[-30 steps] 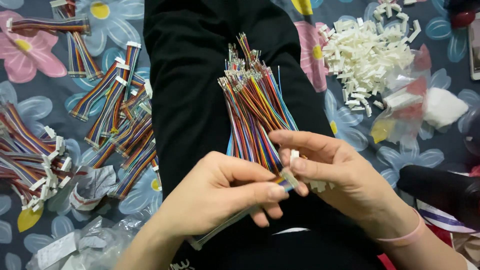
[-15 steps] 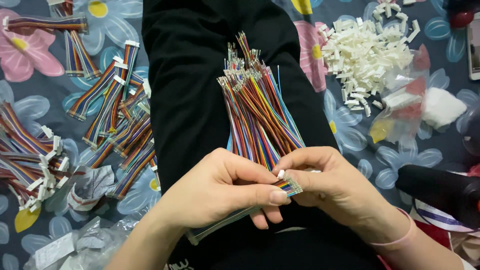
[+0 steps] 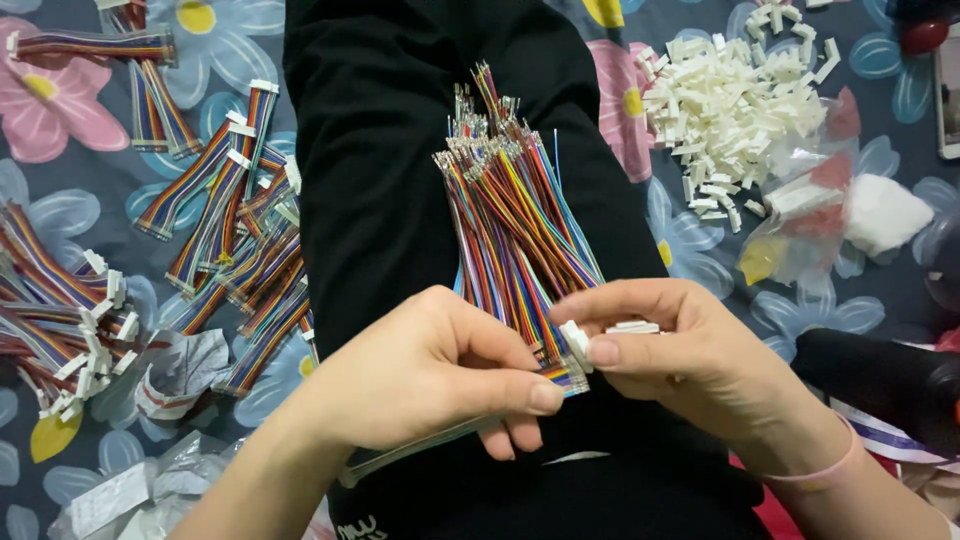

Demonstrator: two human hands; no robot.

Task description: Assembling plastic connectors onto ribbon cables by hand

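Observation:
My left hand [image 3: 425, 380] pinches the end of a flat multicoloured ribbon cable [image 3: 560, 377] between thumb and fingers; its free length trails back under my wrist. My right hand [image 3: 690, 355] holds a small white plastic connector [image 3: 577, 345] right at that cable end, with more white connectors [image 3: 632, 327] tucked in its fingers. Just beyond both hands, a bundle of loose multicoloured wires [image 3: 510, 215] lies on my black-clothed leg [image 3: 390, 150].
A heap of white connectors [image 3: 735, 95] lies at the upper right beside a clear plastic bag [image 3: 800, 220]. Finished cables with white ends [image 3: 225, 230] are spread on the flowered cloth [image 3: 80, 210] at the left. Crumpled plastic [image 3: 180, 370] sits lower left.
My right hand has turned and brought the white connector up against the cable end held by my left hand. The wire bundle has stayed in place.

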